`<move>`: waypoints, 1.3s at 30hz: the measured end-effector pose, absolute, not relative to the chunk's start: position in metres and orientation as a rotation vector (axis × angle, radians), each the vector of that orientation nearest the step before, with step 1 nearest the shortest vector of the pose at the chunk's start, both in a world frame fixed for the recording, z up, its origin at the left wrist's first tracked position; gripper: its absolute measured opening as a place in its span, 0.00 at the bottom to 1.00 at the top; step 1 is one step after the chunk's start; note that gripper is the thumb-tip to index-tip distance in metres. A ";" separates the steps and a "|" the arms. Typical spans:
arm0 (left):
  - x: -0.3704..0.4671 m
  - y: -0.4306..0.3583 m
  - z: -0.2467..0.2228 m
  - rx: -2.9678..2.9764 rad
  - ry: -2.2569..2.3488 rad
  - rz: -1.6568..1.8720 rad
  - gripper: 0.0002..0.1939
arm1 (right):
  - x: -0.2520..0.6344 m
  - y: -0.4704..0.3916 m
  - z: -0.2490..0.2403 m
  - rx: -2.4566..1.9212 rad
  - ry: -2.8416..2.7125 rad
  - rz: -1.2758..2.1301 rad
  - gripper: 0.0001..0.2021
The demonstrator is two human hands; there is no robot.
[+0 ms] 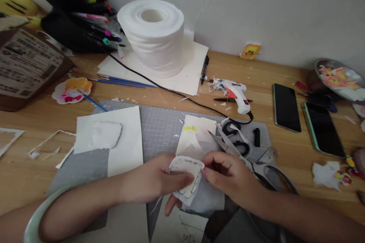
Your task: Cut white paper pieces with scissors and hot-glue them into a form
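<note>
A small white paper cutout (190,164) with wavy edges and dark pen lines is held up over the grey cutting mat (159,121). My left hand (151,180) grips it, thumb flat across its face and fingers behind. At its right edge, the thumb and fingertips of my right hand (228,174) pinch the paper. Just beyond the hands lies a paper sheet (189,131) with yellow and pink marks. Close to my right hand are large grey-handled scissors (264,169), partly covered by it, and black-handled scissors (242,147).
A big white tissue roll (159,45) stands on paper at the back. A glue gun (239,93) trails its black cord across the mat. Two phones (286,107) and a metal bowl (319,79) of cutouts are at right. A paint palette (61,93) sits left, beside a brown box (28,68).
</note>
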State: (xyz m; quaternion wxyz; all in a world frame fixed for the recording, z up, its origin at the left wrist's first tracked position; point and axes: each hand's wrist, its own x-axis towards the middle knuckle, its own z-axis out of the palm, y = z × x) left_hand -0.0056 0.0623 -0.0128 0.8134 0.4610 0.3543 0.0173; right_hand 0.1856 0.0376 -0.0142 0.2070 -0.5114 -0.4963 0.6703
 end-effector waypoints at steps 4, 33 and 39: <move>-0.005 0.062 -0.012 1.015 0.747 0.018 0.16 | 0.186 0.038 -0.014 -1.414 -1.360 1.890 0.05; -0.009 0.064 -0.020 0.931 0.712 -0.025 0.14 | 0.188 0.042 -0.018 -1.318 -1.198 2.049 0.06; -0.007 0.063 -0.016 1.020 0.730 -0.045 0.15 | 0.187 0.040 -0.019 -1.383 -1.283 1.967 0.04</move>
